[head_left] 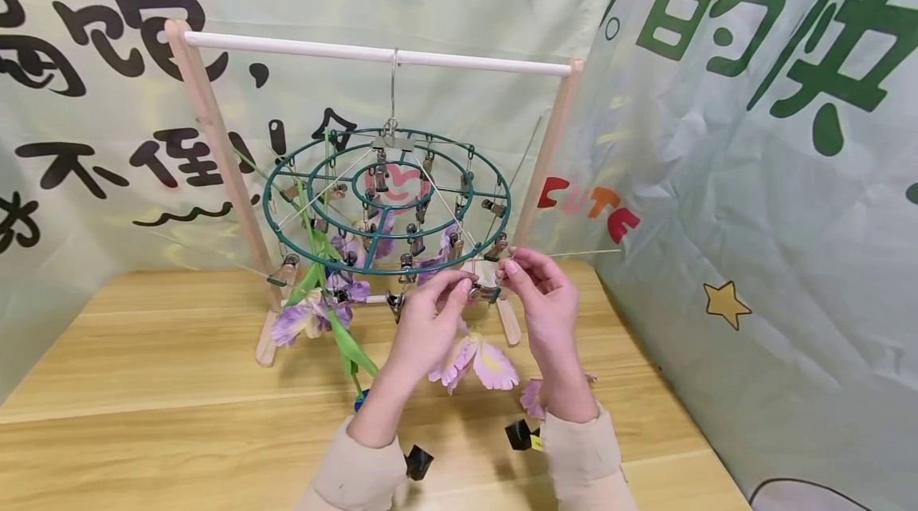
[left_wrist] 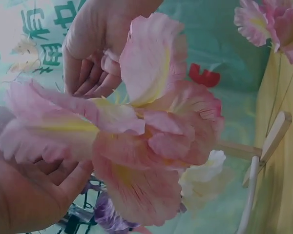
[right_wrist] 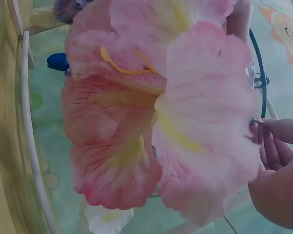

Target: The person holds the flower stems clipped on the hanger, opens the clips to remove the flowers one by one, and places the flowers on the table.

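Note:
A round green hanging rack (head_left: 323, 262) carries several small metal clips on short links. At its front right edge, my left hand (head_left: 426, 324) reaches in with thumb and forefinger pinching one end of a clip (head_left: 484, 292). From the other side my right hand (head_left: 541, 300) pinches at the same clip; in the right wrist view the right fingertips (right_wrist: 266, 127) meet on a small metal end. Just below the hands is a pink artificial flower (head_left: 473, 361), whose petals fill both wrist views and hide much of the left fingers.
The rack hangs by a hook from the white bar (head_left: 301, 47) of a wooden stand (head_left: 215, 136). Purple flowers (head_left: 308, 318) with green leaves (head_left: 347, 343) hang at the left. Another pink flower (head_left: 532, 398) is beside the right wrist. A printed cloth (head_left: 717, 136) stands behind the wooden table (head_left: 179, 415).

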